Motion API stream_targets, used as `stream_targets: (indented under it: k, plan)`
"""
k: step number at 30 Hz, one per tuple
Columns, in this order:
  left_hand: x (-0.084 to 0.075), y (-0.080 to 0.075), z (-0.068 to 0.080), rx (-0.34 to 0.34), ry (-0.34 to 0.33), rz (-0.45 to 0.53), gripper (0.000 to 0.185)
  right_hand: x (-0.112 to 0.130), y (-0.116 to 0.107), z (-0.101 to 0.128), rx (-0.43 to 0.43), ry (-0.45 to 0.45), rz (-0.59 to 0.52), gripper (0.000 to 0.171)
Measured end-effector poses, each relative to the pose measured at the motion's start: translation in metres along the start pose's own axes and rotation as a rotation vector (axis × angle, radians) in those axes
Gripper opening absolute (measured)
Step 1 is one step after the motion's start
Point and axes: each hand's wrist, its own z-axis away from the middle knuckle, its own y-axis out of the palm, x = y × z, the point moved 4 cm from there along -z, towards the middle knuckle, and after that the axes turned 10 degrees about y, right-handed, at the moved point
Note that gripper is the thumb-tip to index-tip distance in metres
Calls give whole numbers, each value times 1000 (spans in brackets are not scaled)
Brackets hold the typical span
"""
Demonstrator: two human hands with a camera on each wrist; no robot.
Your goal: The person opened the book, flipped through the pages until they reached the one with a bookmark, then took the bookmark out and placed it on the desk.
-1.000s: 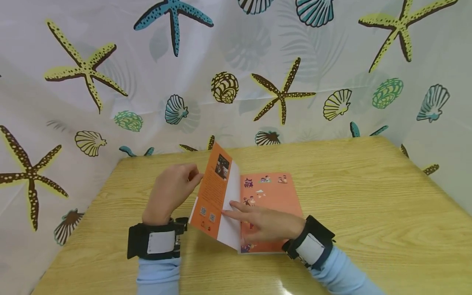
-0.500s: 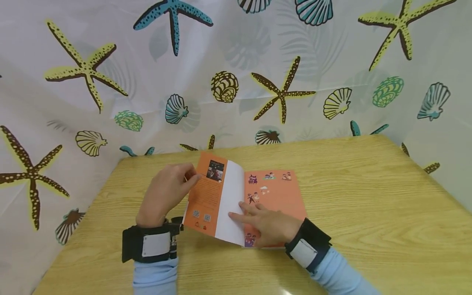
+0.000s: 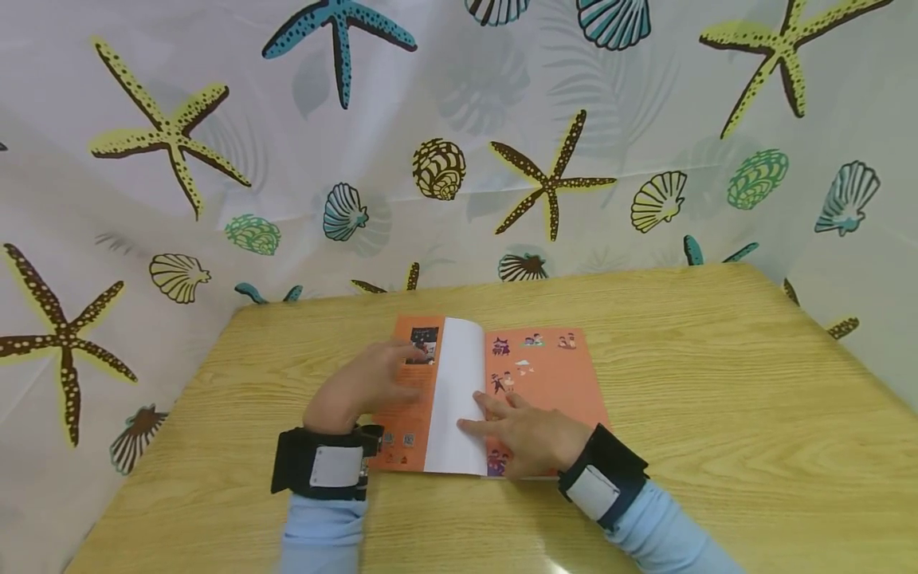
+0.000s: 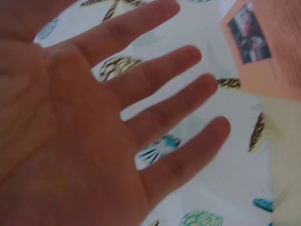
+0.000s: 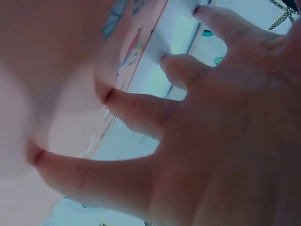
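A: Two hands lie on one thin book [image 3: 495, 399], open flat on the worktop [image 3: 717, 383]. How will it handle?

B: I judge it light, soft and easy to crease; better to take it at the outer page edges. The left hand [image 3: 362, 387] rests with relaxed fingers on the orange left cover. The right hand [image 3: 531, 434] presses straight fingers near the fold, grasping nothing.

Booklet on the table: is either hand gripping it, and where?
Neither grips it. The left hand lies flat on the opened orange cover; the right hand presses straight fingers on the booklet by the white flap.
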Motion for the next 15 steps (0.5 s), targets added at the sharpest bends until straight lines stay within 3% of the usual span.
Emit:
stream_targets:
  k: [3, 7, 11, 15]
  plan:
    - [6, 20, -10, 109, -61, 16, 73, 0, 0, 1, -2, 1, 10, 76]
    - [15, 38, -19, 180, -151, 5, 94, 0, 0, 1, -4, -7, 20, 77]
    - [19, 48, -23, 220, -210, -18, 99, 0, 0, 2, -7, -12, 20, 76]
    - [21, 52, -23, 240, -222, -39, 99, 0, 1, 1, -9, -16, 29, 76]
